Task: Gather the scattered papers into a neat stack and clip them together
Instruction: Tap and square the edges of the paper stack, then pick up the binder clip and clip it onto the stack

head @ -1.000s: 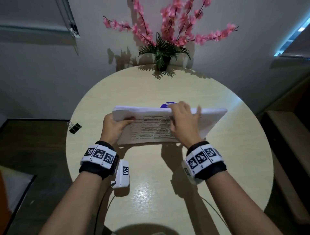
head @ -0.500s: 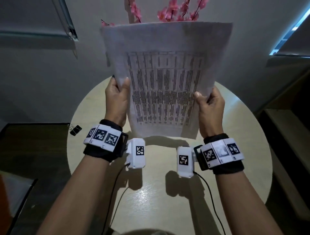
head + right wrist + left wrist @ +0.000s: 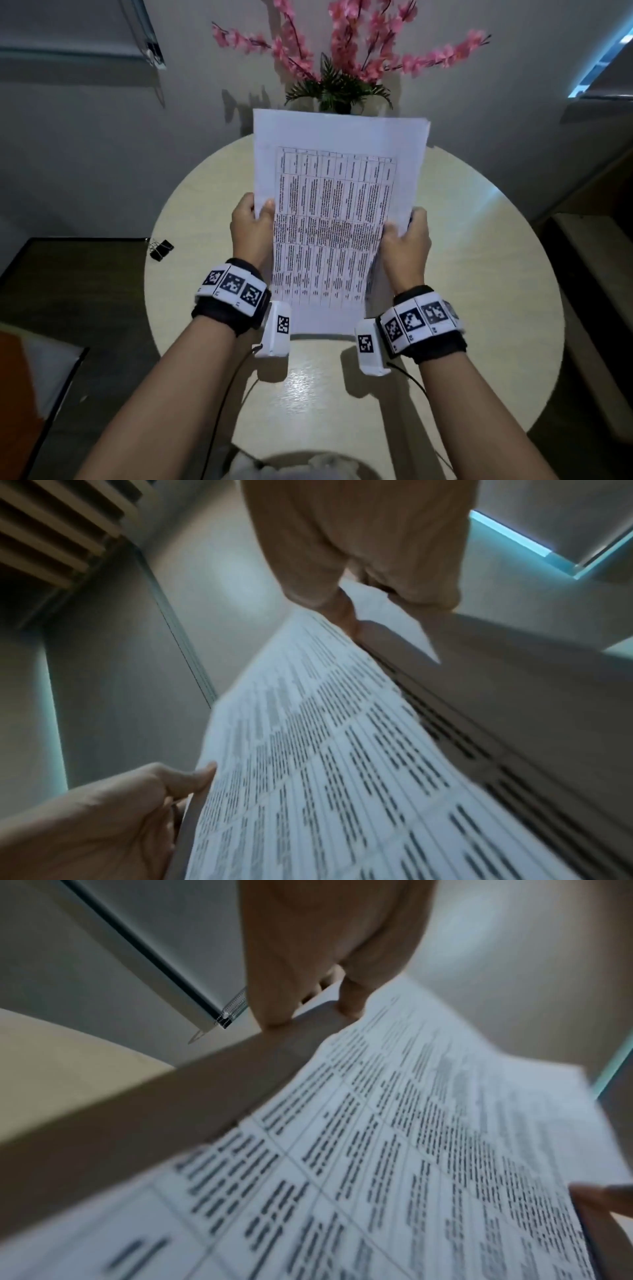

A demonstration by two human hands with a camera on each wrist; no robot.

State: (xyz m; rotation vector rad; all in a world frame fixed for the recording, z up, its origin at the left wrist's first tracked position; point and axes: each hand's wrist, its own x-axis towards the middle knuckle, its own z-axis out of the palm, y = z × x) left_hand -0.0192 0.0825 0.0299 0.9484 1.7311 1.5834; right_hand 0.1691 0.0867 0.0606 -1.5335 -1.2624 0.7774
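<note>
Head view: paper stack (image 3: 337, 219) held upright over round desk (image 3: 479, 274), lower edge near desktop, likely for tapping sheets square. My left hand (image 3: 251, 231) grips left edge, thumb in front, fingers (image 3: 277, 1007) curled behind. My right hand (image 3: 406, 245) pinches right edge likewise. Top corners slightly uneven; alignment judged unfinished. Binder clip (image 3: 161, 248) lies at desk's left rim, untouched, well apart from stack. Flower vase (image 3: 342, 102) behind.
</note>
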